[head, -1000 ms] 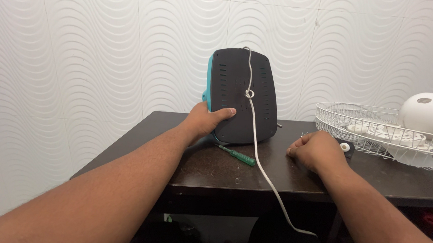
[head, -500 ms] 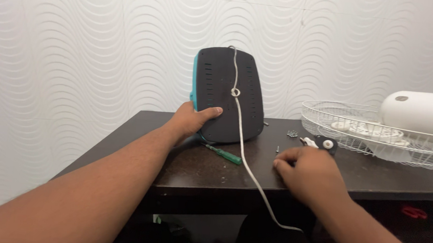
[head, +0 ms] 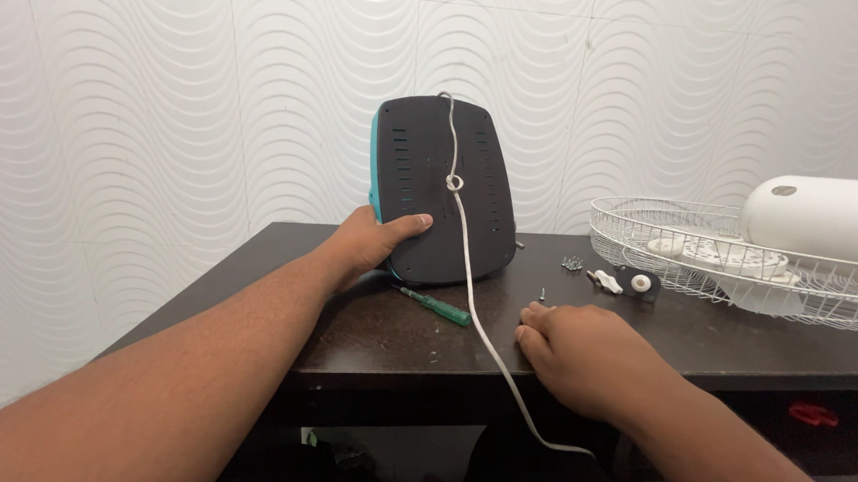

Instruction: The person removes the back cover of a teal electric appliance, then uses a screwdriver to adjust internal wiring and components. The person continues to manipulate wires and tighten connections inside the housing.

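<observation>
A black fan base with a teal front edge (head: pixel 452 188) stands upright on the dark table (head: pixel 375 317). My left hand (head: pixel 374 243) grips its lower left side, thumb across the black back. A white cord (head: pixel 470 303) runs from the top of the base, knots at its middle, and trails off the table's front edge. My right hand (head: pixel 581 355) rests on the table near the front edge, fingers curled down beside the cord; whether it holds anything is hidden. A green-handled screwdriver (head: pixel 437 307) lies between my hands. A small screw (head: pixel 543 295) stands just beyond my right hand.
A white wire fan guard (head: pixel 736 260) lies at the right with a white motor housing (head: pixel 823 215) and white blade parts in it. A few screws (head: pixel 572 264) and small black and white parts (head: pixel 625 281) lie near it. A wavy white wall stands behind.
My right hand has drawn back from the small parts near the guard toward the table's front edge, beside the cord. My left hand keeps its hold on the base.
</observation>
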